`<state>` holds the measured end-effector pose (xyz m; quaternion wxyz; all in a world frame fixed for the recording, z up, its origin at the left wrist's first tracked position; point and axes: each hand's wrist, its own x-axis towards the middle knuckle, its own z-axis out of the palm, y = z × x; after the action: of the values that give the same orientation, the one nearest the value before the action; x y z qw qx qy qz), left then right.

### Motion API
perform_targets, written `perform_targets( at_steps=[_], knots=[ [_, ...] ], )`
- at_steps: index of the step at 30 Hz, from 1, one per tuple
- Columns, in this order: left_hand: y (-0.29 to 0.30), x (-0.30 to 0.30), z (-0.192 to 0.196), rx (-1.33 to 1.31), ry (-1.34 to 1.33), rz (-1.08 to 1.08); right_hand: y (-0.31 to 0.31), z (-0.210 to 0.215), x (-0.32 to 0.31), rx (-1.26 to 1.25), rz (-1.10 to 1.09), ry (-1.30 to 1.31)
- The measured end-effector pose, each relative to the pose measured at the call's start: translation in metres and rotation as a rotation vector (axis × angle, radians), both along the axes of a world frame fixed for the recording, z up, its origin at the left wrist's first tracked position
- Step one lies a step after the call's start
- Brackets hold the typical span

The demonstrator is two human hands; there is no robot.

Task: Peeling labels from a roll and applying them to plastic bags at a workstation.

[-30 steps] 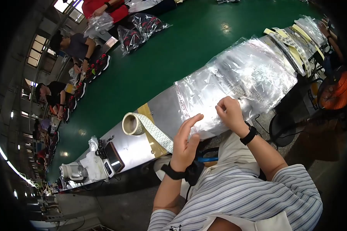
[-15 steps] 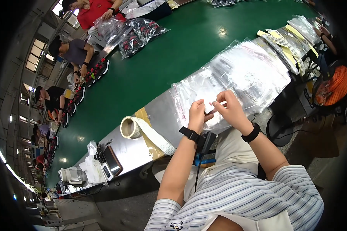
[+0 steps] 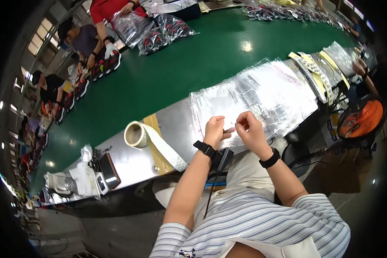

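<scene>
My left hand [image 3: 215, 132] is closed, with a small white piece [image 3: 229, 124], perhaps a label, at its thumb and fingertips. Close beside it, my right hand [image 3: 251, 132] is pinched; whatever is between those fingertips is too small to make out. Both hands are above the near edge of a stack of clear plastic bags [image 3: 284, 92] lying flat on the metal ledge. To the left of my hands a roll of white labels [image 3: 135, 135] stands on the ledge, its loose strip [image 3: 165, 148] trailing toward the near edge.
A green conveyor belt [image 3: 176, 69] runs beyond the ledge, with shoes [image 3: 105, 69] and bagged shoes [image 3: 174, 26] on it. A tablet-like device [image 3: 109, 171] and a clear jug [image 3: 60, 184] stand at left. At right are label strips [image 3: 316, 73] and an orange fan [image 3: 362, 120]. Several people work nearby.
The view has shifted a little. My hands remain close together over the bags, the right one's fingers now curled tighter. A co-worker's gloved hand now reaches to the shoes.
</scene>
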<state>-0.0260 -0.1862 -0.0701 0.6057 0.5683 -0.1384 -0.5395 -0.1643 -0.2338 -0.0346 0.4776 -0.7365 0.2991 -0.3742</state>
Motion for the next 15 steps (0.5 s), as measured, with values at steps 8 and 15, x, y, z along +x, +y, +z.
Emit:
perform_targets(
  at_steps=[8,15],
  knots=[
    [-0.012,-0.001,-0.004,-0.068,-0.036,-0.217,-0.005,-0.01,0.009,0.084,0.199,-0.152],
    [0.066,0.016,0.018,-0.252,0.624,-0.186,0.018,-0.02,-0.01,-0.319,0.388,0.336]
  ],
)
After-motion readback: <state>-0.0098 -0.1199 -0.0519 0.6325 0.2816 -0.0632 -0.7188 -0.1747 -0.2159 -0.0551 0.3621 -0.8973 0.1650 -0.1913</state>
